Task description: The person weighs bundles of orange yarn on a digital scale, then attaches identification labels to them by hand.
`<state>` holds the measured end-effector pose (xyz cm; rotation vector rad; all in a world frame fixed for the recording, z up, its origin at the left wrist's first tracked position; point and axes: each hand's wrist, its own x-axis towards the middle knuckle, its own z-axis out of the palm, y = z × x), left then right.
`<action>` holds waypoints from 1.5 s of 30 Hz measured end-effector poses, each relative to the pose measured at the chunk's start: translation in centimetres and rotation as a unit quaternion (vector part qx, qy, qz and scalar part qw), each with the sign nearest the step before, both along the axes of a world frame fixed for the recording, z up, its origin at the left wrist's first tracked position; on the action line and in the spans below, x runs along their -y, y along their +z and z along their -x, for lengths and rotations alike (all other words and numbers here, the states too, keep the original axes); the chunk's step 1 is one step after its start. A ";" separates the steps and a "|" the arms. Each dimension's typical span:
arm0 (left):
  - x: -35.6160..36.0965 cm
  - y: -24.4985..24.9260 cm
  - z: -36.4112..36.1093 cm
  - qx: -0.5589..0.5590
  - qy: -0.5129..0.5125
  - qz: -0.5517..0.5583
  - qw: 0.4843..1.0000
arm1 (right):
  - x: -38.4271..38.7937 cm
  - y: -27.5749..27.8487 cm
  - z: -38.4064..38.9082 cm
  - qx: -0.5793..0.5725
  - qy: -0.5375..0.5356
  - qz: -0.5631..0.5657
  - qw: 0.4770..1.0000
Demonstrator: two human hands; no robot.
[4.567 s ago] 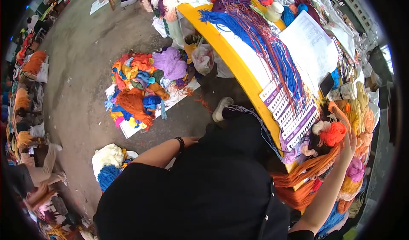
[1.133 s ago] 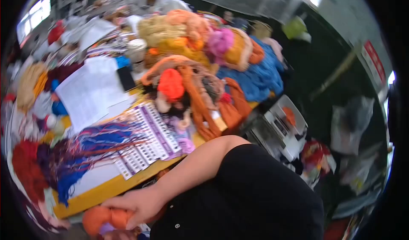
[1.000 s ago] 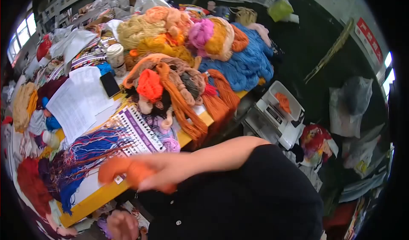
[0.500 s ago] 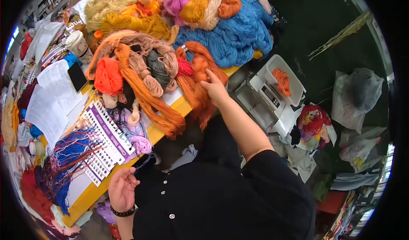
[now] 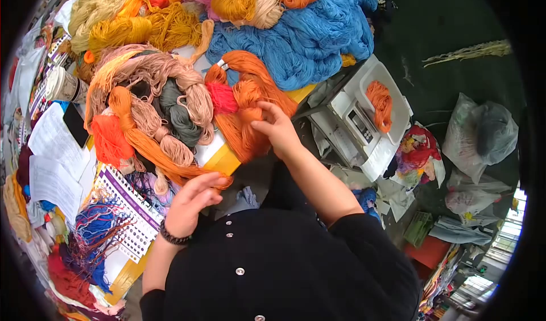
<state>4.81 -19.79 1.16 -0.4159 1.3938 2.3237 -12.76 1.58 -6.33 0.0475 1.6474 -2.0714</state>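
Note:
My right hand (image 5: 277, 128) touches a rust-orange yarn skein (image 5: 243, 142) at the table's front edge, thumb and fingers apart at a small orange bundle (image 5: 247, 98). A red bundle (image 5: 221, 97) lies just left of that. My left hand (image 5: 192, 204), with a dark beaded bracelet, is held palm inward with fingers spread, close to the lower end of a long orange skein (image 5: 149, 145). Nothing shows in its grasp. Pink-beige skeins (image 5: 149, 113), a dark grey-green skein (image 5: 177, 113) and a bright red-orange skein (image 5: 111, 140) are heaped around the long one.
Behind lies a big blue yarn pile (image 5: 296, 42) beside yellow skeins (image 5: 170, 28). A scale (image 5: 358, 124) with a grey tray holding orange yarn stands at the right. Shade card (image 5: 128, 207), papers (image 5: 60, 156), phone (image 5: 75, 124) and cup (image 5: 65, 86) are at the left. Plastic bags (image 5: 469, 136) lie far right.
My left hand has risen from the lap side towards the long orange skein, its fingers now spread. My right hand remains at the rust-orange yarn. The whole view has shifted.

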 end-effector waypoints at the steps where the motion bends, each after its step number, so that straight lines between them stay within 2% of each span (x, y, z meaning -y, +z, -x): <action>1: -0.4 0.2 1.2 0.004 -0.049 0.008 0.999 | -0.1 0.5 -0.5 0.015 -0.008 0.012 1.000; 3: -1.7 0.2 3.1 -0.040 -0.109 0.057 0.992 | -0.6 2.8 -2.3 0.040 0.002 0.066 0.997; 4: -2.7 0.1 4.0 -0.083 -0.054 0.131 0.986 | -0.9 4.3 -3.3 0.055 0.009 0.105 0.993; 5: -3.6 -0.5 4.7 -0.135 -0.027 0.182 0.974 | -1.3 5.1 -4.3 0.038 0.035 0.097 0.994; 7: -4.8 -3.1 5.6 -0.201 0.014 0.251 0.947 | -1.8 6.3 -6.7 -0.046 0.067 0.102 0.991; 8: -5.2 -2.8 5.8 -0.170 -0.009 0.219 0.961 | -1.9 7.0 -8.1 -0.083 0.062 0.096 0.990; 9: -5.8 -2.1 5.4 -0.130 -0.035 0.187 0.973 | -2.3 7.5 -9.5 -0.151 0.033 0.000 0.988; 10: -6.7 -1.5 4.7 -0.186 -0.013 0.134 0.973 | -2.9 7.4 -10.7 -0.172 0.017 -0.034 0.984; 11: -7.4 -0.8 3.9 -0.188 -0.002 0.088 0.978 | -3.5 7.7 -11.3 -0.202 -0.001 -0.069 0.977; 12: -7.9 -0.1 3.1 -0.197 0.010 0.040 0.980 | -3.5 8.4 -12.1 -0.159 -0.071 0.010 0.985; 13: -7.6 -1.1 2.6 -0.152 0.019 0.029 0.988 | -4.5 9.1 -12.4 -0.156 -0.028 -0.023 0.987; 14: -7.7 -0.6 2.6 -0.207 -0.004 -0.001 0.978 | -5.3 9.7 -13.0 -0.146 0.017 -0.057 0.988; 15: -7.8 -0.2 2.4 -0.255 -0.024 -0.029 0.966 | -5.4 10.1 -13.8 -0.180 -0.003 -0.122 0.976; 17: -9.1 1.0 1.3 -0.296 -0.036 -0.024 0.954 | -5.2 11.9 -15.3 -0.204 -0.028 -0.153 0.967; 18: -9.5 1.6 0.5 -0.314 -0.032 -0.008 0.949 | -5.2 12.8 -16.0 -0.296 -0.031 -0.230 0.927; 19: -9.4 1.9 -0.3 -0.339 -0.003 0.094 0.936 | -5.1 13.6 -16.7 -0.384 -0.035 -0.302 0.872; 20: -9.2 2.6 -0.6 -0.340 -0.003 0.078 0.937 | -4.6 14.1 -17.4 -0.424 -0.061 -0.291 0.856; 22: -8.9 3.3 -0.7 -0.352 -0.008 0.067 0.934 | -5.6 13.5 -17.8 -0.479 -0.037 -0.302 0.824; 24: -8.4 3.6 -0.7 -0.279 -0.053 -0.004 0.959 | -5.9 14.3 -18.8 -0.481 -0.057 -0.283 0.828; 26: -8.5 4.2 -1.1 -0.268 -0.049 -0.039 0.961 | -6.6 14.9 -19.8 -0.446 -0.052 -0.288 0.846; 28: -7.9 4.2 -1.2 -0.204 -0.122 0.017 0.971 | -7.6 14.9 -20.0 -0.391 -0.044 -0.248 0.885; 30: -8.2 4.2 -1.2 -0.195 -0.131 0.034 0.971 | -8.2 13.9 -19.6 -0.370 -0.026 -0.207 0.905; 32: -9.2 4.5 -1.5 -0.221 -0.094 0.017 0.970 | -7.7 13.7 -19.7 -0.192 0.008 -0.068 0.979; 33: -10.3 3.5 -1.3 -0.233 -0.041 0.016 0.971 | -7.7 12.7 -19.6 -0.092 0.056 0.011 0.994; 34: -10.5 3.2 -1.0 -0.234 -0.042 0.017 0.971 | -7.9 11.5 -19.4 -0.044 0.106 0.045 0.992; 35: -10.7 3.1 -0.9 -0.283 -0.043 0.074 0.955 | -7.1 11.8 -20.0 -0.016 0.082 0.073 0.994; 36: -10.7 3.2 -0.8 -0.329 -0.043 0.132 0.934 | -7.4 11.5 -19.9 0.003 0.099 0.009 0.995; 37: -10.0 3.7 -1.1 -0.240 -0.103 0.127 0.957 | -7.5 11.2 -20.1 -0.002 0.079 0.020 0.997; 38: -10.0 3.8 -1.2 -0.238 -0.103 0.129 0.957 | -7.5 11.2 -20.2 -0.009 0.058 0.031 0.998; 39: -10.0 3.9 -1.1 -0.207 -0.132 0.078 0.966 | -8.1 11.7 -20.1 -0.023 0.072 0.025 0.997; 42: -9.8 4.6 -1.0 -0.143 -0.195 -0.032 0.970 | -10.2 12.7 -20.7 0.022 0.048 0.114 0.992; 44: -8.8 3.5 -1.0 -0.119 -0.224 -0.052 0.966 | -13.1 13.8 -21.6 0.052 -0.009 0.142 0.988; 45: -8.8 3.2 -1.0 -0.168 -0.223 -0.008 0.960 | -14.9 14.0 -21.8 0.019 -0.028 0.192 0.981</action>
